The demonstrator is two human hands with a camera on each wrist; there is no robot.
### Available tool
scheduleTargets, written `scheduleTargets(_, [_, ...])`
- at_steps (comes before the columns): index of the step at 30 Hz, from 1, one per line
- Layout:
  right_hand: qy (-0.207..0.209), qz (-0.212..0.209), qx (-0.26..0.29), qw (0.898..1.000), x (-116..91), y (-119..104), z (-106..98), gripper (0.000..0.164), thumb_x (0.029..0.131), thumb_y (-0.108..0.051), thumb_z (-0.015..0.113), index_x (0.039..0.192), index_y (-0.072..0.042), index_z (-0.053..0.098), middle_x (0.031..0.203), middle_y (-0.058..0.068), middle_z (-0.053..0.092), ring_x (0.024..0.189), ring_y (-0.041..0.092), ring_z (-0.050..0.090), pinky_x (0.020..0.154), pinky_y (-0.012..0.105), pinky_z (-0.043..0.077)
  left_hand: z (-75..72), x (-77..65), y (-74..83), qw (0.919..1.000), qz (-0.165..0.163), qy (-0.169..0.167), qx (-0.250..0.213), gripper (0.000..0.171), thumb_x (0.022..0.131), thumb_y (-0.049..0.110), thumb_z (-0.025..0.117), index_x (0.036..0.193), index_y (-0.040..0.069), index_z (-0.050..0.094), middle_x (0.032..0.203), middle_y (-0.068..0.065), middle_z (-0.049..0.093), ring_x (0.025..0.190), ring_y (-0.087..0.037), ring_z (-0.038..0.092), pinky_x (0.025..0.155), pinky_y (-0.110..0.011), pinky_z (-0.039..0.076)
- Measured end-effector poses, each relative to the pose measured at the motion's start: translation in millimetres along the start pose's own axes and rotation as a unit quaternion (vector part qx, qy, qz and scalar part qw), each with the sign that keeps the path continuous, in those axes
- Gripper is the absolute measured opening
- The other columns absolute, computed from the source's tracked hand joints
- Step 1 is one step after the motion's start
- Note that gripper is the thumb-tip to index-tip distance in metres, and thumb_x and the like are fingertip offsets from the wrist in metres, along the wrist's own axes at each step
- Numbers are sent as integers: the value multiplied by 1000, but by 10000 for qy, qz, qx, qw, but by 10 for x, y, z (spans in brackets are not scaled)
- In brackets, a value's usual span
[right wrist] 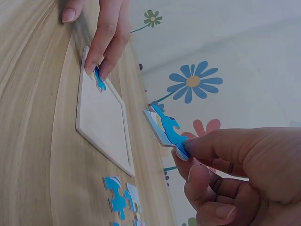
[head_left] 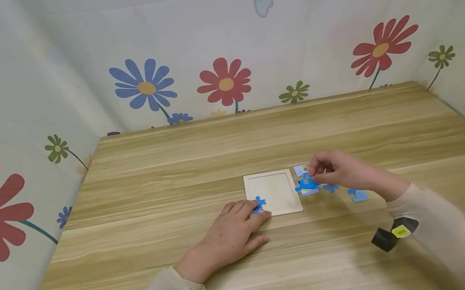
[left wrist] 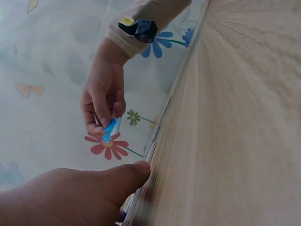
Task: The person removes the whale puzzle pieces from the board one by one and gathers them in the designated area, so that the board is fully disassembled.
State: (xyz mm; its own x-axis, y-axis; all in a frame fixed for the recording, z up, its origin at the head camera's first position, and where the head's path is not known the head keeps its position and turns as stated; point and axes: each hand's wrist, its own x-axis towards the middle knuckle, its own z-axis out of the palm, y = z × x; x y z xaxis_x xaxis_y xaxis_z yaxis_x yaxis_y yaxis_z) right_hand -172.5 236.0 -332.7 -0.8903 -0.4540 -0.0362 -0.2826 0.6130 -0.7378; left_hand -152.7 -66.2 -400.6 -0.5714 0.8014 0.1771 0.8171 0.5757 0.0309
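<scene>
My right hand (head_left: 337, 170) pinches a blue jigsaw piece (right wrist: 165, 126) between thumb and forefinger, raised above the table to the right of a square wooden puzzle tray (head_left: 272, 175). The other fingers of this hand are curled in. With fairly straight fingers, my left hand (head_left: 236, 232) rests at the tray's near-left corner. Its fingertips touch another blue jigsaw piece (head_left: 261, 202) lying inside that corner, partly covered by them. In the left wrist view, the left thumb (left wrist: 127, 179) lies along the tray's edge and hides most of the tray.
Several loose jigsaw pieces lie right of the tray, partly under the right hand; one piece (head_left: 359, 194) lies farther right. The wooden table (head_left: 170, 161) meets a flower-printed curtain (head_left: 175, 30) at its back and sides.
</scene>
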Motion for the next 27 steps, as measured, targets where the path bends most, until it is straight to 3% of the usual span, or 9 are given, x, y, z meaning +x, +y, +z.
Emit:
scheduleTargets(16, [-118,225,-182,9995,-241,273,-95,6,90,-2,63,93,1,59,79,6,60,60,11,52,54,26,49,33,1,-22,10000,4,54,21,46,93,48,56,131,22,57,136,-9,55,129,-25,49,108,-41,38])
scheduleTargets(27, [-236,281,98,9993,-346,432,-80,5,90,0,61,92,4,59,76,4,57,57,7,48,50,22,43,44,-5,-21,10000,-9,56,-25,46,93,47,56,131,22,57,136,-9,55,129,-25,49,108,-42,38])
